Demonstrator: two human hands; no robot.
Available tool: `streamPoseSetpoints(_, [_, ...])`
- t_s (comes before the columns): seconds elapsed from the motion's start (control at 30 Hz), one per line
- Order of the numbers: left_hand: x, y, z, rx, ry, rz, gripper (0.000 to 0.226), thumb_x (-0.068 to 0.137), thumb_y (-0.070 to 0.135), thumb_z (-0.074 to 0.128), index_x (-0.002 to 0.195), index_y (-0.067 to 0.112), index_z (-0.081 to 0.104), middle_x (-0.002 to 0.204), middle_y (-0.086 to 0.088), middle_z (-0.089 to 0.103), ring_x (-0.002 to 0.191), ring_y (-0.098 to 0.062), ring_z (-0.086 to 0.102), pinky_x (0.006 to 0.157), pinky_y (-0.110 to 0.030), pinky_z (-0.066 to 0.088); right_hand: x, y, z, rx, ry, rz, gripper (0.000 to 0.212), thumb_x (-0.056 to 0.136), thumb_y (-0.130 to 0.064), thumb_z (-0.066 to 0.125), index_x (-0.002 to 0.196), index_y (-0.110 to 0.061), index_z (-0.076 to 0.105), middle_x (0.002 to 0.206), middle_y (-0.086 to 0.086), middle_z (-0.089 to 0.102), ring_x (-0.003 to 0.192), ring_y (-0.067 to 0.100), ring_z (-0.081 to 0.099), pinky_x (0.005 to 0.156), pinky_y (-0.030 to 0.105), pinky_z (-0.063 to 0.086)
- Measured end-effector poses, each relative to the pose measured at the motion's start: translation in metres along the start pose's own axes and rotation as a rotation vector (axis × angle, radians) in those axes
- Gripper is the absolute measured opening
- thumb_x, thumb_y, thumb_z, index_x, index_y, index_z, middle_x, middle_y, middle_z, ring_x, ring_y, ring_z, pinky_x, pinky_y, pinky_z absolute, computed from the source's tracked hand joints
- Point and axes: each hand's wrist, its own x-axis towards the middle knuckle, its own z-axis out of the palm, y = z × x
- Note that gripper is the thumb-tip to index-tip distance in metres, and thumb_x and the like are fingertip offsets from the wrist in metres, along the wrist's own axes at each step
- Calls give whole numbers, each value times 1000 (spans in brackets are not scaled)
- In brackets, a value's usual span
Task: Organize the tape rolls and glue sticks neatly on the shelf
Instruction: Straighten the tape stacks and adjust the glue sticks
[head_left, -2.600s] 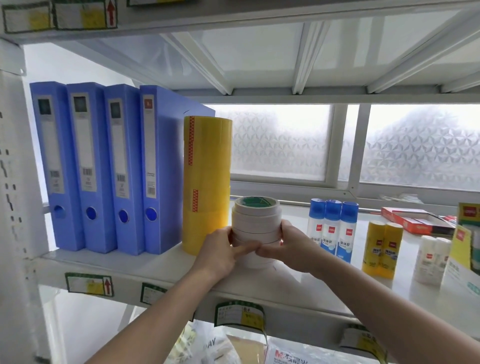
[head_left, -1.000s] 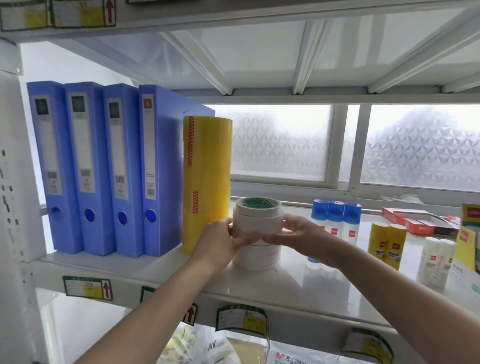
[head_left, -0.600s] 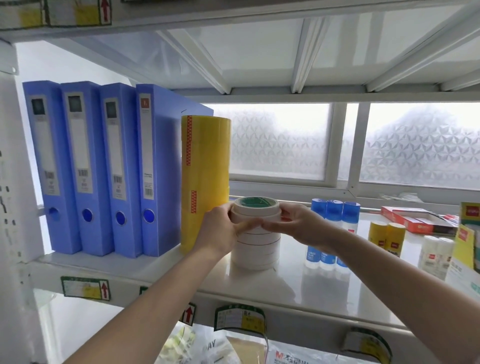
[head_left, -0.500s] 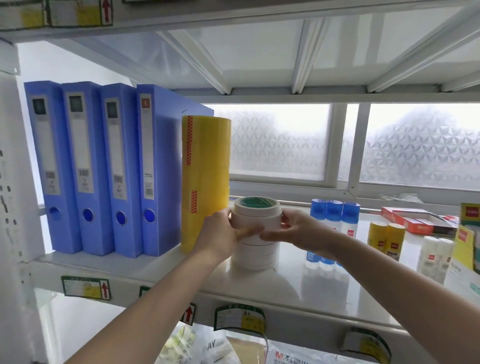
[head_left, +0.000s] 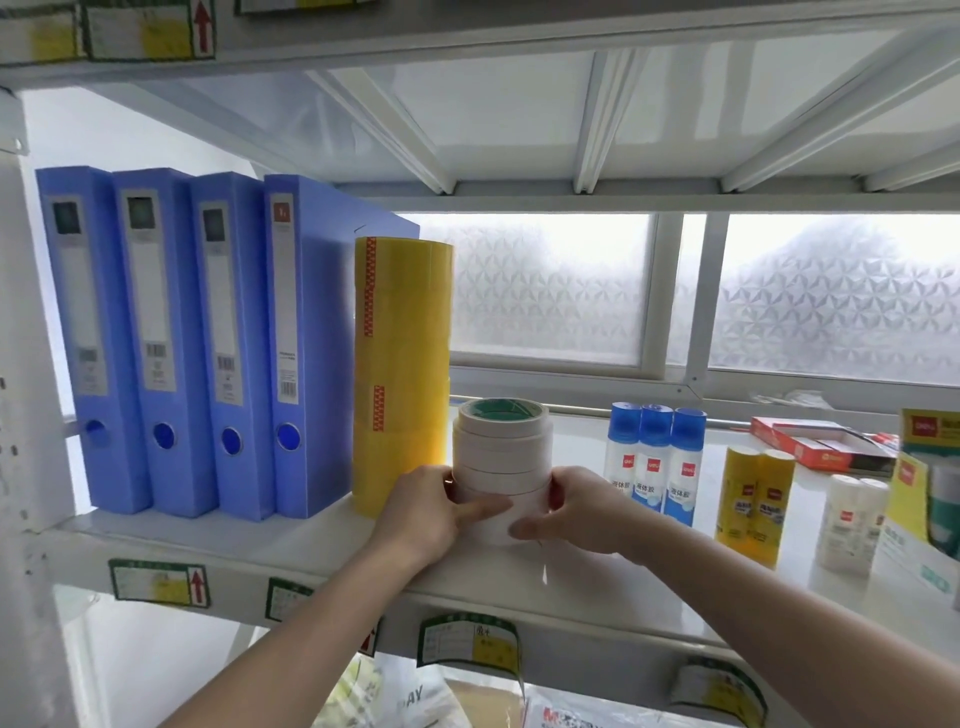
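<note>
A stack of several white tape rolls (head_left: 501, 452) stands on the white shelf (head_left: 322, 545), just right of a tall stack of yellow tape rolls (head_left: 401, 374). My left hand (head_left: 431, 512) and my right hand (head_left: 571, 506) grip the bottom of the white stack from either side, fingertips almost meeting in front. Three blue-capped glue bottles (head_left: 652, 462) stand to the right. Two yellow glue sticks (head_left: 754, 506) and two white glue sticks (head_left: 849, 525) stand further right.
Several blue file boxes (head_left: 208, 343) stand upright at the shelf's left end against the yellow tape. A red box (head_left: 810, 441) lies at the back right, and green-and-yellow packages (head_left: 924, 499) stand at the right edge. A frosted window is behind.
Both hands have slid down from the upper rolls of the white stack to its bottom rolls. The stack stands in the same spot beside the yellow tape.
</note>
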Motion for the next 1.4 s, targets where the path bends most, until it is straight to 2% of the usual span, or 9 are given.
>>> streamPoseSetpoints(0.3, [1, -1, -2, -9, -22, -8, 56, 58, 44, 86, 105, 19, 70, 103, 5, 72, 90, -7, 66, 84, -28, 54, 1, 1, 0, -3, 21, 11, 58, 70, -31, 81, 120, -14, 56, 110, 1, 64, 97, 16, 59, 84, 25, 48])
streamPoseSetpoints(0.43, [3, -4, -2, 5, -36, -10, 60, 53, 46, 87, 104, 19, 70, 100, 7, 73, 88, -5, 66, 82, -27, 54, 2, -1, -2, 35, -2, 24, 58, 69, -27, 82, 120, -14, 57, 111, 0, 63, 99, 16, 59, 88, 25, 49])
streamPoseSetpoints(0.77, [5, -10, -4, 1, -71, 5, 65, 45, 44, 90, 102, 19, 71, 98, 7, 73, 87, -4, 67, 83, -31, 56, 0, -2, -1, 43, -14, 42, 58, 72, -25, 80, 123, -15, 53, 115, 1, 61, 99, 15, 56, 85, 23, 46])
streamPoseSetpoints(0.9, [3, -8, -4, 86, -93, 6, 79, 35, 56, 86, 105, 23, 69, 99, 11, 72, 88, -3, 66, 81, -28, 56, 2, -2, 2, -14, 13, 44, 65, 66, -27, 83, 123, -16, 53, 110, -1, 59, 98, 16, 55, 85, 24, 47])
streamPoseSetpoints(1.4, [5, -3, -8, 152, -85, -81, 77, 24, 57, 81, 91, 20, 74, 87, 11, 73, 78, -3, 67, 75, -29, 57, 5, -2, 5, -31, 38, 88, 66, 61, -29, 86, 118, -17, 55, 111, 1, 61, 100, 17, 57, 90, 29, 50])
